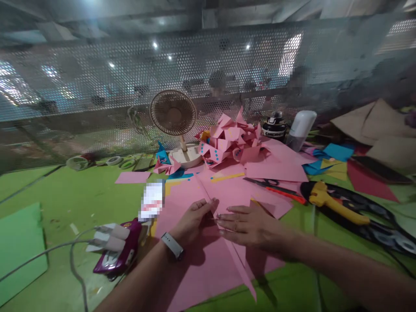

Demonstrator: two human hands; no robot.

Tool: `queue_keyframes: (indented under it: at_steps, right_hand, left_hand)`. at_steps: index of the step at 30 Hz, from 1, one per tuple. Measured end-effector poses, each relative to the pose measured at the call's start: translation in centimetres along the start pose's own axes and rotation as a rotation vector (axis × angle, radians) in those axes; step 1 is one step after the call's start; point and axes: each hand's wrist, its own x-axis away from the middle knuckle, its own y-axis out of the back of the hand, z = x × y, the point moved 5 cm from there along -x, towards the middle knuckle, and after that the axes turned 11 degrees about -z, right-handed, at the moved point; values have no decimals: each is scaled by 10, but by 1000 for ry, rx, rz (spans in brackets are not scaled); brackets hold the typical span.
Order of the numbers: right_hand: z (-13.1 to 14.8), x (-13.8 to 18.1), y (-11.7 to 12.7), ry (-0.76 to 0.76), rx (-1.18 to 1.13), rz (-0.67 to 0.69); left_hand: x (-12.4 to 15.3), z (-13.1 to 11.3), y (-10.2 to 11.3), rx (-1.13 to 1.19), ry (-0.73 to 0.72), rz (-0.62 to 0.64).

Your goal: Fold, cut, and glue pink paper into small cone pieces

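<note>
Large pink paper sheets [195, 281] lie in front of me, one with a narrow raised fold or strip [238, 260] running diagonally between my hands. My left hand [196, 216], a watch on its wrist, is closed, with thumb and fingers pinching the pink paper along that strip. Flat on the paper just to its right rests my right hand [250, 225], fingers stretched out and its fingertips near the left thumb. Scissors [276, 186] and a red-orange cutter [286, 195] lie on pink paper beyond my right hand.
A pile of folded pink paper [232, 141] stands behind, next to a small fan [173, 112]. At left are a purple power strip [121, 249] with plugs and cables and a green sheet [22, 251]. A large yellow-and-black tool [341, 210] lies right, below a white-capped bottle [300, 128].
</note>
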Motion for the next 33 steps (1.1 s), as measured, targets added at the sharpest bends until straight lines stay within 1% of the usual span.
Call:
queue_keyframes:
  at_steps: [3, 6, 10, 15, 18, 20, 22, 25, 27, 30, 33]
  right_hand:
    - [4, -1, 4, 23, 2, -64]
    - [5, -1, 6, 21, 23, -83]
    - [5, -1, 9, 16, 65, -110]
    - [6, -2, 21, 15, 121, -186]
    - [-1, -3, 34, -45, 186, -217]
    - [-5, -3, 38, -77, 215, -208]
    - [-4, -3, 36, -41, 207, -184]
    - [1, -3, 27, 1, 183, -183]
    - [3, -3, 20, 4, 171, -188]
    - [5, -1, 9, 24, 142, -147]
    - [5, 1, 5, 25, 135, -115]
  left_hand:
    - [3, 0, -2, -35, 1, 74]
    - [5, 1, -3, -47, -2, 143]
    - [6, 2, -3, -70, -15, 142]
    - [10, -2, -8, -32, -33, 207]
    - [10, -7, -7, -8, -66, 184]
    - [9, -8, -5, -10, -67, 170]
    - [7, -8, -3, -8, -71, 160]
    - [6, -7, -1, 4, -107, 157]
    - [6, -7, -3, -20, -134, 184]
    - [8, -6, -7, -83, -160, 247]
    - [9, -5, -10, -96, -168, 287]
